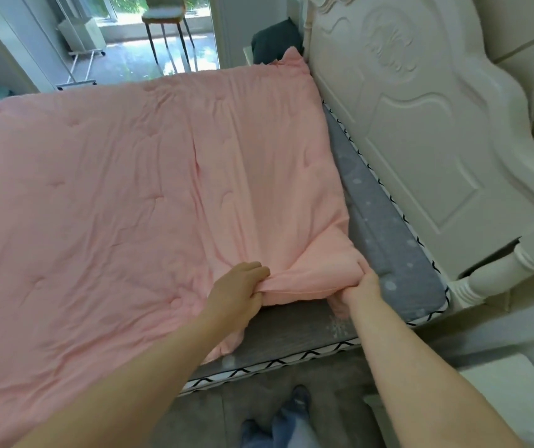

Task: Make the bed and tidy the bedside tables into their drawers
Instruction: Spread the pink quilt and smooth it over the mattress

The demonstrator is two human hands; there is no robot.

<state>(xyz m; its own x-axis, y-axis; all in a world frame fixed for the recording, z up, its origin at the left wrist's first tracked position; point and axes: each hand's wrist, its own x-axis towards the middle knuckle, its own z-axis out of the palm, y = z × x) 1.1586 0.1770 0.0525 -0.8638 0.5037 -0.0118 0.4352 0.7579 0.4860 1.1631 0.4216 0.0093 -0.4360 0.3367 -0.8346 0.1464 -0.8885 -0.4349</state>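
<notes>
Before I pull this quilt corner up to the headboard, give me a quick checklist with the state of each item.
1. Left hand grips the quilt edge: ok.
2. Right hand grips the quilt corner: ok.
3. Quilt reaches the headboard: not ok, a grey mattress strip is bare.
4. Corner flat: not ok, bunched between the hands.
5. Path along the strip free of things: ok.
6. Far corner placement: cannot tell.
</notes>
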